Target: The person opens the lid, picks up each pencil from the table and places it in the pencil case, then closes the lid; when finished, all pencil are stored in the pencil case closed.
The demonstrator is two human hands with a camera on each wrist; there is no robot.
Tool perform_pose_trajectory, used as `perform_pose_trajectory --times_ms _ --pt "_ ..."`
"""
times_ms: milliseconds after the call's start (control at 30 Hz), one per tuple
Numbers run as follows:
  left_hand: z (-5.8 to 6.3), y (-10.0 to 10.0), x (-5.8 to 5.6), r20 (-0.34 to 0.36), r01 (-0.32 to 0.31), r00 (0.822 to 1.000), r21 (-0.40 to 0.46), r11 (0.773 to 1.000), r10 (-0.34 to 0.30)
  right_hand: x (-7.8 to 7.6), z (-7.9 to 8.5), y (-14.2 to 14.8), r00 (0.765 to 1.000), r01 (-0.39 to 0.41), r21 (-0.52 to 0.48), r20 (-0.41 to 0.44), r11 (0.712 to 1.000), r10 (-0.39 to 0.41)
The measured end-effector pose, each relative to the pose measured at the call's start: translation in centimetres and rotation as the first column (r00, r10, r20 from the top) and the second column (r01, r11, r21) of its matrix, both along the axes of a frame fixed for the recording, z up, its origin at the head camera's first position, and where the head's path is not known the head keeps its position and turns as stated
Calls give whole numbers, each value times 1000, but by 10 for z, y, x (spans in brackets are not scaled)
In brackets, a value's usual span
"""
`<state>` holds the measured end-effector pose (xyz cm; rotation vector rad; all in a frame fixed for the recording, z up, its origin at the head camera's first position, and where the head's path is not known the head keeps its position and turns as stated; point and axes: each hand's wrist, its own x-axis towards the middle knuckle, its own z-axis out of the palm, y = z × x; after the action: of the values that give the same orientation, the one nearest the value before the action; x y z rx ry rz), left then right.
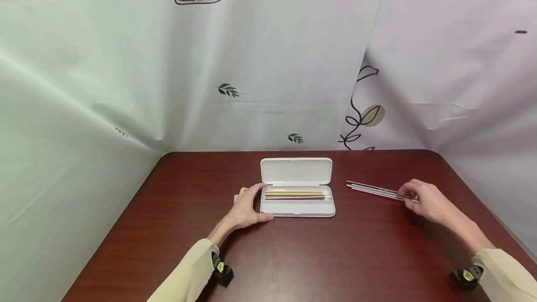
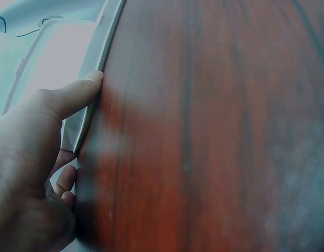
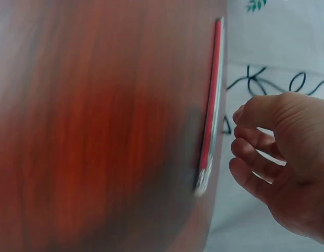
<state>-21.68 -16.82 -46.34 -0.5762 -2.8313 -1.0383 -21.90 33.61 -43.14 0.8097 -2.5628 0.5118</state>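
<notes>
An open white pencil case (image 1: 323, 207) lies on the table with its lid (image 1: 296, 171) raised at the back. Inside, yellow pencils (image 1: 293, 192) and dark red pencils (image 1: 293, 197) lie side by side. My left hand (image 1: 245, 209) holds the case's left end, thumb at the front edge and fingers at the back corner. To the right, several pencils (image 1: 373, 190), red and silver-grey among them, lie together on the table. My right hand (image 3: 288, 152) hovers just over their near end, its fingers loosely bent; in the right wrist view it stands apart from the red pencil (image 3: 212, 105).
The dark red-brown wooden table (image 1: 293, 255) has rounded far corners. A pale cloth (image 1: 285, 59) with printed plants hangs behind it and along both sides. A small black device (image 1: 223, 275) sits on my left wrist, another device (image 1: 463, 277) on my right.
</notes>
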Motion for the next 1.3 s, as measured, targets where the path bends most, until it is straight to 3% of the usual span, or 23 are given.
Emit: perform_pose_trajectory --times_ms 267,567,767,1000,1300 --pt "-5 5 3 5 24 1000 -9 1000 -23 14 -16 21 998 51 15 30 999 -52" --pt "-7 4 10 7 25 1000 -6 1000 -25 19 -27 16 995 63 65 72 996 -68" --pt "-4 3 9 -8 24 1000 -10 1000 -24 15 -22 13 996 48 87 72 995 -54" --pt "-2 2 4 -11 18 1000 -13 1000 -18 10 -11 9 982 46 175 173 984 -76" --pt "2 1 1 2 8 1000 -10 1000 -8 4 -5 7 989 13 188 143 982 -41"
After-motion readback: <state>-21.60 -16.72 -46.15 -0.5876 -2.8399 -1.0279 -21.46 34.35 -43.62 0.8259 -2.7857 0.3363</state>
